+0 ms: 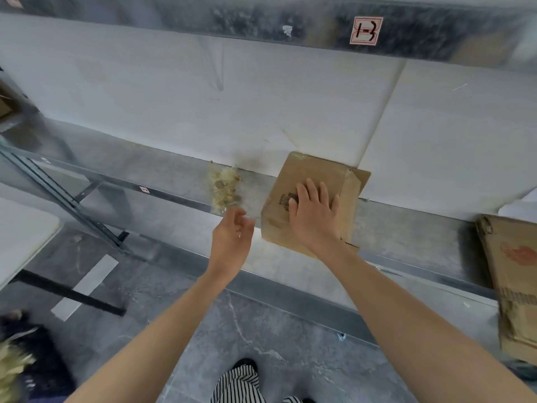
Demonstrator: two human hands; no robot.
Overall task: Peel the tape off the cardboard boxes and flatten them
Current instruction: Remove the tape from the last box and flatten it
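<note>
Near the shelf's [290,271] front edge, the right hand [315,213] presses flat on the cardboard box [308,181] to keep it collapsed, while the left hand [231,237] hovers empty, fingers loose.

a grey metal shelf [406,228] carries everything here. the brown cardboard box [293,181] lies on it with its printed face up, and its far corner reaches over the edge of a white board [436,135] that runs along the back of the shelf. just left of the box sits a crumpled clump of yellowish tape [223,189]. well to the right of the box, flattened cardboard [511,271] lies overhanging the shelf's front edge.
</note>
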